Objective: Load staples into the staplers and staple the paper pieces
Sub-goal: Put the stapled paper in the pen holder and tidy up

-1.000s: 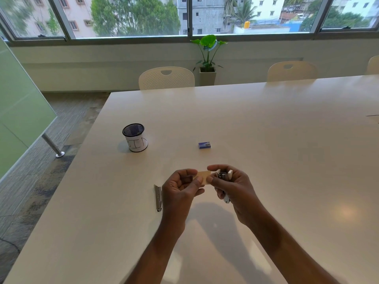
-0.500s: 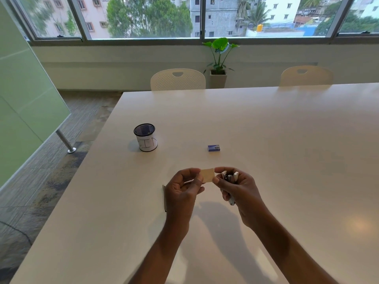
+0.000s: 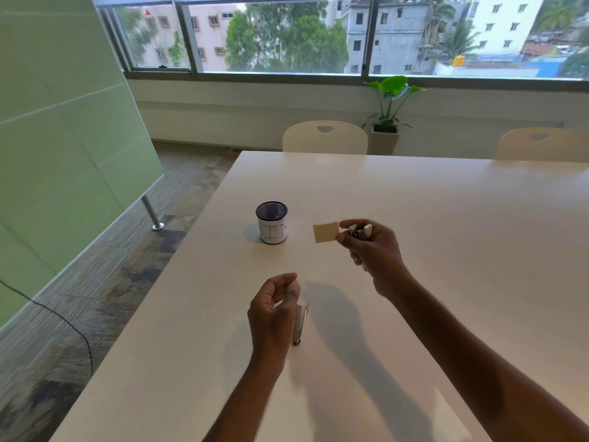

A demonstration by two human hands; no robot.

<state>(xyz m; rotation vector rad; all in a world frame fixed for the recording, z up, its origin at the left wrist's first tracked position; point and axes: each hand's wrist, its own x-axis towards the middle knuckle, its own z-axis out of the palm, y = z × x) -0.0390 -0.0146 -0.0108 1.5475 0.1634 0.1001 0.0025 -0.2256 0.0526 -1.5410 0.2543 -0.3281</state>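
Overhead, wide view. Window wall (image 3: 287,36) spans the far side of the room, with buildings and trees outside. Green glass partition (image 3: 63,138) stands on the left on a metal leg (image 3: 151,213). The grey patterned floor (image 3: 95,282) below it has a thin black cable (image 3: 63,320) lying across it.

White table (image 3: 446,250) fills the centre and right of the view; its surface is glossy. Two pale chairs are tucked in at its far edge, one near the corner (image 3: 325,138) and one further right (image 3: 541,145). A potted plant (image 3: 390,100) stands on the floor between them, against the wall.

Both forearms reach in from the bottom edge. Right hand (image 3: 373,253) is raised above the table and stretched further out. Its fingers are curled round a small stapler (image 3: 360,231), while thumb and forefinger pinch the right edge of the tan paper piece (image 3: 325,232). The paper juts left, clear of the table.

Left hand (image 3: 274,311) sits lower and nearer, fingers loosely curled, thumb close to the forefinger. Nothing visibly held; some motion blur.

Second stapler (image 3: 299,323) lies on the table just beside the left hand, on its right, long axis pointing away from the person, partly hidden by that hand.

Mesh pen cup (image 3: 272,223) with a white paper wrap stands upright on the table, left of the paper piece and apart from it.
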